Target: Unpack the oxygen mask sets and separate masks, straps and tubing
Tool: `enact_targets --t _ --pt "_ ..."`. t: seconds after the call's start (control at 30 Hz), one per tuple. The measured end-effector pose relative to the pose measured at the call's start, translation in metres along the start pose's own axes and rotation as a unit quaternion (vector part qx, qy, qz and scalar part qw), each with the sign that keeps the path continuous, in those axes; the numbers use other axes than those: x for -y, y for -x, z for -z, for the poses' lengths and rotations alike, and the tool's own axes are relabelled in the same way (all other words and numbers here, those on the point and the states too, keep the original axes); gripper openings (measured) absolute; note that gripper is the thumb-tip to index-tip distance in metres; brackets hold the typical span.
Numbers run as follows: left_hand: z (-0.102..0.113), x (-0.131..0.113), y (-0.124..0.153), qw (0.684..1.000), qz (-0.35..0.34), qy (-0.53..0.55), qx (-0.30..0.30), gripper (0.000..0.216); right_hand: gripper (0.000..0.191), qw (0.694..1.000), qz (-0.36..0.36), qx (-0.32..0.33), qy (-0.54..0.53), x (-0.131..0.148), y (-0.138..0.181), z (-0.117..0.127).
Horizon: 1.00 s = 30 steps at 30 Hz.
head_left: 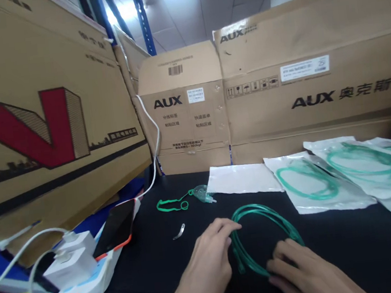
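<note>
A coil of green tubing (261, 223) lies on the black table top (351, 246) just in front of me. My left hand (205, 267) rests flat at the coil's left side, fingers stretched out and touching the tubing. My right hand (301, 271) lies on the coil's near right part, fingers extended over it. Neither hand grips anything. A clear face mask (201, 194) with a green elastic strap (172, 204) lies further back, and a small metal clip (179, 232) sits left of my left hand.
An empty white pouch (241, 179) lies behind the coil. Several sealed pouches with green tubing (326, 178) are stacked at the right. A phone (116, 227) and a white power strip with chargers (74, 273) sit at the left. Large cardboard boxes (281, 94) wall the back.
</note>
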State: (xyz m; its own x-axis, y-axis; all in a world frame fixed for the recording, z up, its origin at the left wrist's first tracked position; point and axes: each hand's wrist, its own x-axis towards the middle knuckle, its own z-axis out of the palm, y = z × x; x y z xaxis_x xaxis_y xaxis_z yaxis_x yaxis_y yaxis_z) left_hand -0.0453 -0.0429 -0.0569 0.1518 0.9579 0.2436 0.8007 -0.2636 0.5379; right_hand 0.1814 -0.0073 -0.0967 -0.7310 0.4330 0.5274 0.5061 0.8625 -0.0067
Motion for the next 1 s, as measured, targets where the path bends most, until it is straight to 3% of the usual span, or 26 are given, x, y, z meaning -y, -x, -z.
enact_targets --t 0.23,0.47,0.63,0.73,0.83,0.9,1.0 --pt "0.033 -0.013 -0.021 0.989 0.049 -0.009 0.142 0.051 0.017 0.993 -0.081 0.041 -0.082 0.003 -0.018 0.019" --pt "0.024 -0.026 -0.033 0.990 0.043 -0.044 0.125 0.034 0.022 0.994 -0.076 0.016 -0.076 -0.002 -0.014 0.002" --pt "0.026 -0.025 -0.033 0.990 0.051 -0.025 0.132 0.028 0.011 0.976 -0.107 0.034 -0.186 -0.015 -0.020 0.011" --pt "0.038 -0.019 -0.030 0.987 0.050 -0.020 0.149 0.027 0.017 0.975 -0.090 0.021 -0.204 -0.025 -0.046 0.026" --pt "0.056 0.000 -0.026 0.986 0.113 -0.055 0.112 0.023 0.019 0.986 -0.067 0.012 -0.155 -0.029 -0.090 0.030" --pt "0.070 0.020 -0.025 0.975 0.182 -0.104 0.067 0.016 0.023 0.991 -0.049 0.026 -0.118 -0.028 -0.120 0.023" --pt "0.088 0.053 -0.025 0.955 0.255 -0.141 0.047 0.012 0.032 0.994 -0.031 0.047 -0.091 -0.025 -0.158 0.001"
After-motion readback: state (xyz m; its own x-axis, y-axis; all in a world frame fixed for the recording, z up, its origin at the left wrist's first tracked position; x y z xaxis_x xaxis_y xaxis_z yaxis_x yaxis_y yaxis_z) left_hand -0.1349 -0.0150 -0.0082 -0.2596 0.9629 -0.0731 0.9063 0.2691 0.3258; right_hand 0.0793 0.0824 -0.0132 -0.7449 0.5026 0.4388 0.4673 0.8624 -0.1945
